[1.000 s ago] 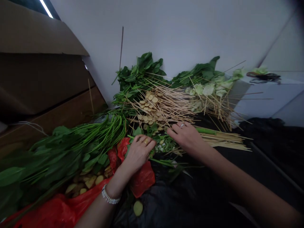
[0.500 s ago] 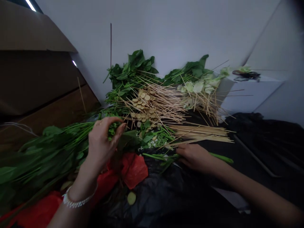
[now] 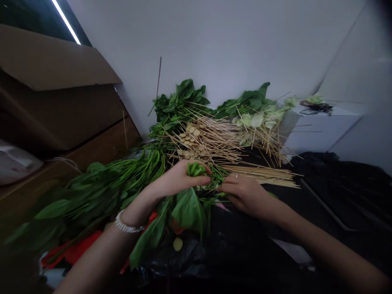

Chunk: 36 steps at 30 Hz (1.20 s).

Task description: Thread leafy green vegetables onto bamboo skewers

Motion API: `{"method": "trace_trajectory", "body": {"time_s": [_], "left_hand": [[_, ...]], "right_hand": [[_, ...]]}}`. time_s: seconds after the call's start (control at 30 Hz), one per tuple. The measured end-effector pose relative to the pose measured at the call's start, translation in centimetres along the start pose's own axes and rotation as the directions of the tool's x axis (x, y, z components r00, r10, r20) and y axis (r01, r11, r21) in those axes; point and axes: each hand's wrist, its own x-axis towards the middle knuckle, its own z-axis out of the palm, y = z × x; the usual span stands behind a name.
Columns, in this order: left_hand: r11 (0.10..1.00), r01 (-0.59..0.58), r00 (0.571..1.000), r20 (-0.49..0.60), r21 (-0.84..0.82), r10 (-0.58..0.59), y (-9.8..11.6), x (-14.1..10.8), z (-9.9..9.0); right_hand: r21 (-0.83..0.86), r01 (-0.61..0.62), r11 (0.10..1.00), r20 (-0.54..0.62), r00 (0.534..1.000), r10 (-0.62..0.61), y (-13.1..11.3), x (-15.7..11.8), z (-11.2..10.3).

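My left hand, with a beaded bracelet at the wrist, is wrapped round a folded bunch of green stems; broad leaves hang below it. Just to its right, my right hand is closed with its fingertips pinched on a thin green stem. Chopped green pieces lie behind and between the hands. Beyond them are skewered pale round slices in a pile. Bare wooden skewers lie behind my right hand.
Long leafy greens spread at the left beside a cardboard box. Leafy bundles and skewered pale leaves stand by the wall. Black plastic is at the right, red plastic at lower left, one loose slice in front.
My left hand has moved right, close to my right hand, and now holds stems with leaves hanging down. My right hand has shifted slightly left. The view has swung a little to the left.
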Motion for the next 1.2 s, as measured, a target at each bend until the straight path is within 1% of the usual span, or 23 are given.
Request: {"method": "trace_trajectory", "body": {"time_s": [0.03,0.1,0.17,0.27,0.33,0.47,0.53,0.57,0.6,0.63,0.67,0.7,0.73,0.77,0.8,0.83,0.9,0.93,1.0,1.03,1.07,1.1,1.2], "left_hand": [[0.996,0.010,0.996,0.085,-0.085,-0.003,-0.2,0.6,0.6],[0.971,0.042,0.973,0.231,-0.236,0.014,-0.8,1.5,1.5],[0.940,0.095,0.954,0.299,-0.329,0.008,-1.5,1.9,1.7],[0.891,0.170,0.957,0.287,-0.421,-0.047,-2.7,1.7,1.1],[0.855,0.208,0.957,0.278,-0.475,-0.079,-3.7,1.2,0.9],[0.805,0.286,0.947,0.283,-0.520,-0.153,-5.8,0.1,1.2],[0.787,0.305,0.950,0.230,-0.535,-0.212,-6.5,-0.6,1.0],[0.778,0.302,0.953,0.176,-0.550,-0.245,-6.7,-1.0,0.7],[0.766,0.294,0.953,0.114,-0.571,-0.281,-6.8,-1.5,0.1],[0.751,0.283,0.947,0.051,-0.597,-0.317,-6.9,-2.1,-0.5],[0.728,0.268,0.936,-0.009,-0.631,-0.353,-6.9,-2.7,-1.3],[0.694,0.253,0.922,-0.050,-0.674,-0.384,-6.9,-3.3,-2.0],[0.648,0.225,0.912,-0.077,-0.727,-0.403,-6.9,-3.9,-2.6],[0.596,0.190,0.907,-0.093,-0.780,-0.412,-7.0,-4.4,-3.1],[0.540,0.152,0.905,-0.104,-0.828,-0.414,-7.1,-4.9,-3.4],[0.484,0.115,0.901,-0.114,-0.867,-0.418,-7.3,-5.3,-3.5],[0.389,0.081,0.884,-0.114,-0.918,-0.453,-7.8,-5.9,-3.3],[0.349,0.088,0.871,-0.098,-0.933,-0.481,-8.1,-6.1,-3.0],[0.286,0.127,0.851,-0.044,-0.950,-0.523,-8.7,-6.2,-2.3],[0.272,0.147,0.850,-0.019,-0.951,-0.526,-8.9,-6.2,-2.0],[0.277,0.157,0.856,-0.010,-0.948,-0.517,-9.0,-6.1,-1.8],[0.301,0.156,0.864,-0.018,-0.941,-0.504,-9.1,-5.9,-1.5],[0.456,0.151,0.876,-0.095,-0.877,-0.472,-8.6,-5.1,-0.4]], "right_hand": [[-0.001,0.034,0.999,-0.039,0.999,-0.034,-0.6,0.4,-0.1],[-0.012,0.081,0.997,-0.113,0.990,-0.082,-1.5,1.2,-0.3],[-0.015,0.093,0.996,-0.169,0.981,-0.095,-2.0,1.9,-0.3],[0.022,0.090,0.996,-0.221,0.972,-0.083,-2.1,2.7,0.4],[0.074,0.094,0.993,-0.226,0.971,-0.075,-2.2,3.2,1.1],[0.178,0.079,0.981,-0.224,0.974,-0.038,-2.2,4.0,2.1],[0.180,0.010,0.984,-0.269,0.962,0.040,-2.0,4.2,2.3],[0.166,-0.050,0.985,-0.283,0.954,0.096,-1.9,4.3,2.4],[0.143,-0.118,0.983,-0.273,0.950,0.154,-1.8,4.3,2.6],[0.111,-0.179,0.978,-0.227,0.953,0.200,-1.7,4.2,2.9],[0.070,-0.220,0.973,-0.140,0.964,0.228,-1.7,4.1,3.3],[0.023,-0.236,0.971,-0.020,0.971,0.237,-1.7,4.0,3.9],[-0.023,-0.231,0.973,0.108,0.967,0.232,-1.9,3.9,4.6],[-0.060,-0.218,0.974,0.210,0.951,0.225,-2.1,3.8,5.5],[-0.092,-0.219,0.971,0.274,0.932,0.236,-2.3,3.8,6.3],[-0.104,-0.221,0.970,0.303,0.922,0.243,-2.6,3.8,7.1],[-0.121,-0.236,0.964,0.322,0.910,0.263,-2.8,3.9,8.4],[-0.123,-0.242,0.962,0.322,0.907,0.270,-2.9,4.0,8.8],[-0.122,-0.250,0.961,0.325,0.904,0.277,-2.8,4.0,9.0],[-0.119,-0.255,0.960,0.323,0.904,0.280,-2.7,4.0,8.7],[-0.118,-0.264,0.957,0.317,0.903,0.288,-2.6,4.0,8.3],[-0.121,-0.276,0.954,0.310,0.902,0.300,-2.5,3.9,7.8],[-0.109,-0.333,0.937,0.241,0.905,0.350,-2.6,3.6,5.6]]}}
